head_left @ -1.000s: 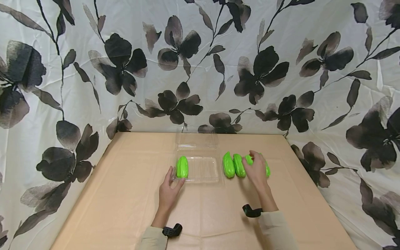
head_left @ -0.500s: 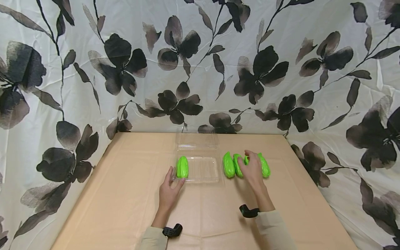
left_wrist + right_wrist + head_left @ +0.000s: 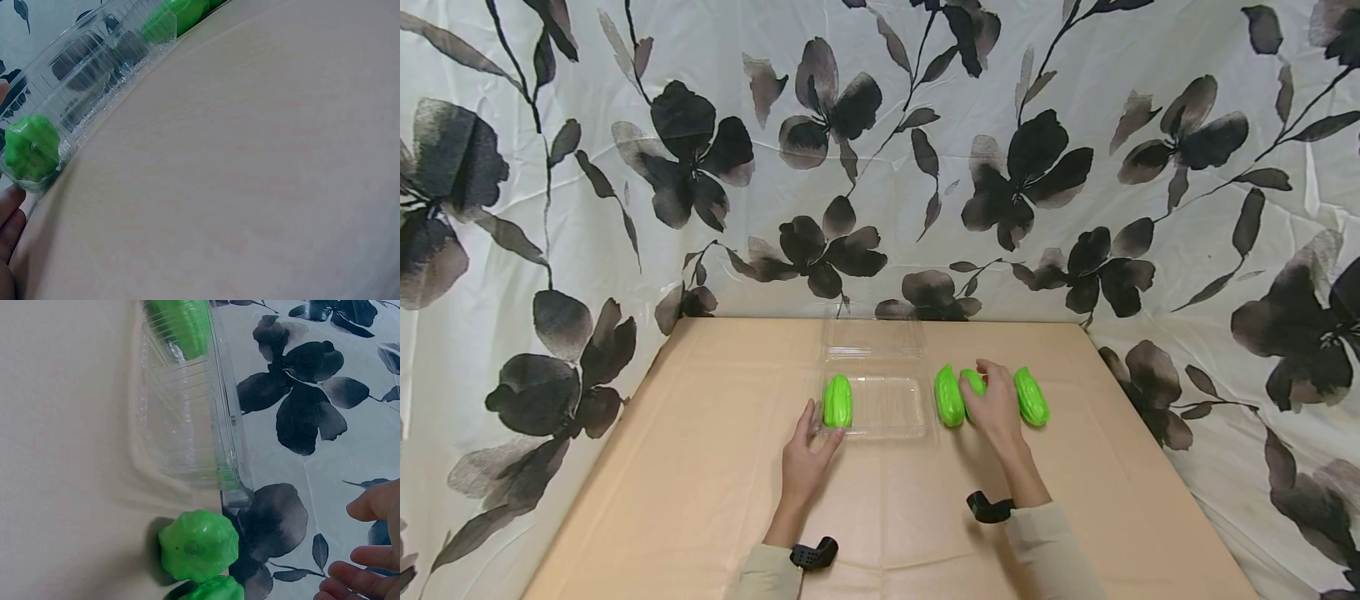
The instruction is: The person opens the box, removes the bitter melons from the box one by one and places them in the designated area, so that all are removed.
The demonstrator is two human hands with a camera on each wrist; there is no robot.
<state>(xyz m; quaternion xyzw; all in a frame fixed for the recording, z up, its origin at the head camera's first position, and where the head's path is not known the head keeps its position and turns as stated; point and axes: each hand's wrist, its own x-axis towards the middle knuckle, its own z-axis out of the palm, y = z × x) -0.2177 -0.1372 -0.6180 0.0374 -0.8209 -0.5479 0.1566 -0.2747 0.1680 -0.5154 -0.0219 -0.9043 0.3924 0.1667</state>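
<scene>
A clear plastic container (image 3: 887, 408) lies on the table with one bright green ribbed gourd (image 3: 838, 402) upright along its left side, much like a bitter melon. My left hand (image 3: 805, 462) holds its front left corner, thumb at the front and fingers along the left wall. To the right, my right hand (image 3: 996, 408) hovers over the row of loose gourds. Its fingers (image 3: 369, 506) are spread apart with no gourd seen between them. Partly covered by that hand is one gourd (image 3: 973, 382); another (image 3: 949, 396) lies to its left and one (image 3: 1032, 397) to its right.
The container's hinged lid (image 3: 874, 335) is folded back toward the rear edge of the tan-covered table (image 3: 700, 467). Behind and at the sides hangs a white curtain (image 3: 925, 192) with dark flowers. A black wrist device (image 3: 815, 553) sits on each wrist.
My right hand has moved left along the row, from the rightmost gourds toward the middle ones, and the rightmost gourd is uncovered now. The left hand and container have stayed still.
</scene>
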